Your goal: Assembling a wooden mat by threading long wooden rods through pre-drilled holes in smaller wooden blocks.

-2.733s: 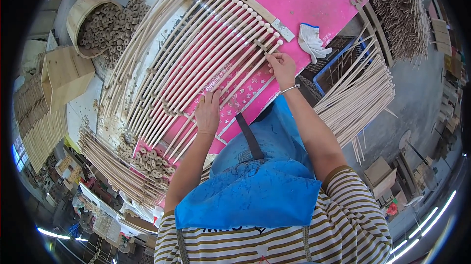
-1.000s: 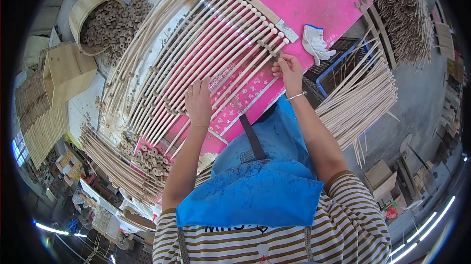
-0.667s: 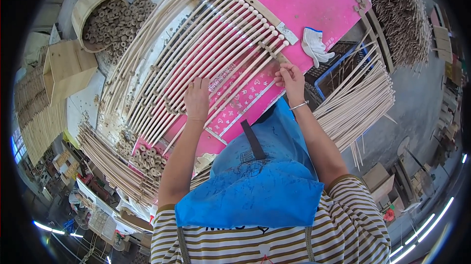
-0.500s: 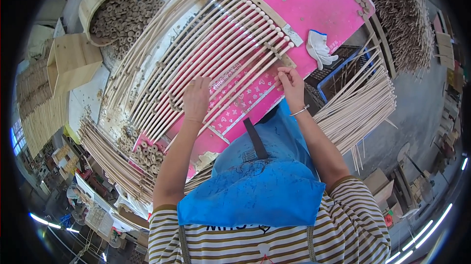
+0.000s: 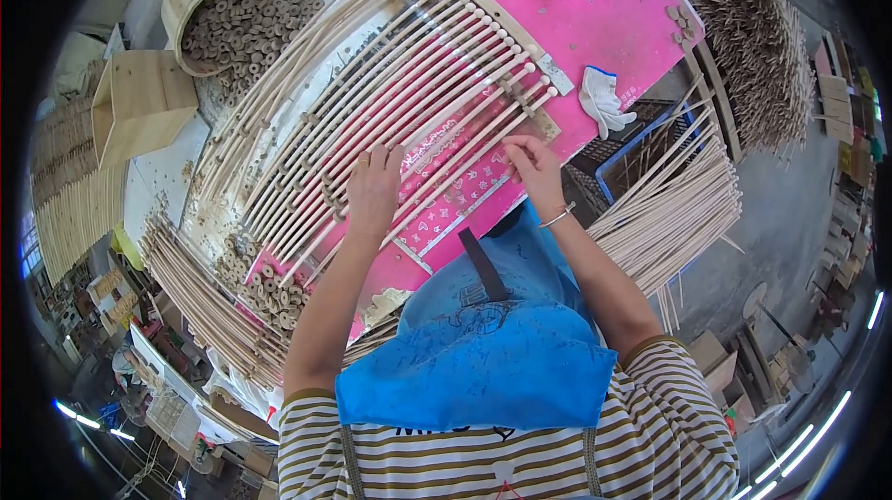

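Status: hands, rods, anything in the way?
Left hand at the rods, grip unclear. Right hand beside them, seemingly empty. Rods lie side by side. No obvious obstruction; white glove apart from both hands.

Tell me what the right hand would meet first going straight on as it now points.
Probably the nearest ball-ended pale rod: the right hand points forward and left toward it, though the hand's height above it is unclear.

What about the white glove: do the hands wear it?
No, the white glove lies on the pink surface, apart from the left hand and right hand.
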The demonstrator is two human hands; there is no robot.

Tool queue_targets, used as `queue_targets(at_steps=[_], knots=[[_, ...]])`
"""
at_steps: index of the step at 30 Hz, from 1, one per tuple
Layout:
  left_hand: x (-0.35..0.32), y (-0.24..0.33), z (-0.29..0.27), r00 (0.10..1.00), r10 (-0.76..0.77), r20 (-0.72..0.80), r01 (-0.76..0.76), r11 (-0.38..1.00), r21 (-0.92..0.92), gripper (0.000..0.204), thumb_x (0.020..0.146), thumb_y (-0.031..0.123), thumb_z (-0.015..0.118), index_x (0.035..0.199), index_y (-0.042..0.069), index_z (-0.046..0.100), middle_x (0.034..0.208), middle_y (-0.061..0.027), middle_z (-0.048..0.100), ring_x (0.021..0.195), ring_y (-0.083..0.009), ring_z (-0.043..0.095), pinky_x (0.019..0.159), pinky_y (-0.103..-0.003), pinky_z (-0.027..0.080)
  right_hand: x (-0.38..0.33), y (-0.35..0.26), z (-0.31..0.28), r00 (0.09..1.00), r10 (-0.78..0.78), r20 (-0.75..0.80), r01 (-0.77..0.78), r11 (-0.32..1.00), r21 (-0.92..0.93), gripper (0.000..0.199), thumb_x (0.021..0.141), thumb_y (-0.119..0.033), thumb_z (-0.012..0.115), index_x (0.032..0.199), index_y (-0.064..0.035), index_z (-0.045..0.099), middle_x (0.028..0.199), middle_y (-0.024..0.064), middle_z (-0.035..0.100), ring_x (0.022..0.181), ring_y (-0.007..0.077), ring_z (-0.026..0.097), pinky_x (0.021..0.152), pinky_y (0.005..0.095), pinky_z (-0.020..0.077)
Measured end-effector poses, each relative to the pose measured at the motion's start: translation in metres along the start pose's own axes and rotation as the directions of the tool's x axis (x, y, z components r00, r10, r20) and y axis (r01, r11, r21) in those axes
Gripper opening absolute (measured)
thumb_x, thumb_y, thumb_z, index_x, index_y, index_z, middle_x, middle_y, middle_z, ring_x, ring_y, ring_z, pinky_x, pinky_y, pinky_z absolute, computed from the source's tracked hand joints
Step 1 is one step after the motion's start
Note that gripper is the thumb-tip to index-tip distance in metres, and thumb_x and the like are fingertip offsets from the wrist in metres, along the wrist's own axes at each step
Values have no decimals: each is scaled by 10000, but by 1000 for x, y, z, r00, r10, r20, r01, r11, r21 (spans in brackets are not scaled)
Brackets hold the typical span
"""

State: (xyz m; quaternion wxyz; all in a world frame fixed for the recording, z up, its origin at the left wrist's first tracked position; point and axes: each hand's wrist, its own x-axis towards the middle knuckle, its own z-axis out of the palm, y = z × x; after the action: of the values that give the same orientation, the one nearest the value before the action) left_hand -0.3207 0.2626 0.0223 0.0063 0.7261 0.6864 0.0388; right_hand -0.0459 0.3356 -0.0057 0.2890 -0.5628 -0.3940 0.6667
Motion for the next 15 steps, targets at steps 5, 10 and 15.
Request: queue_targets(at_steps=[5,10,15], knots=[[-19,23,-50,998,35,49,-30,993,-111,331,838,63,645,1161,138,636,940,-63,534,872,-257,598,682,-381,531,-1,-30,59,971,83,226,-141,957,254,314,1043,-284,619,1235,-43,681,875,14,698,723,66,640,622,214,507],[-50,14,-88,996,-67,57,79,966,-246,442,879,167,682,1318,161,633,1073,-55,605,999,-267,617,778,-381,518,-2,-27,56,960,72,272,-148,952,270,317,1058,-340,582,993,-51,696,843,37,704,685,84,651,615,238,538],[-102,-34,-109,965,-202,166,240,937,-254,412,931,239,688,1328,134,649,1198,-91,665,1043,-309,654,799,-392,525,4,-46,17,991,39,130,-83,932,353,386,1050,-391,585,898,-50,683,793,51,703,642,95,654,582,247,558]])
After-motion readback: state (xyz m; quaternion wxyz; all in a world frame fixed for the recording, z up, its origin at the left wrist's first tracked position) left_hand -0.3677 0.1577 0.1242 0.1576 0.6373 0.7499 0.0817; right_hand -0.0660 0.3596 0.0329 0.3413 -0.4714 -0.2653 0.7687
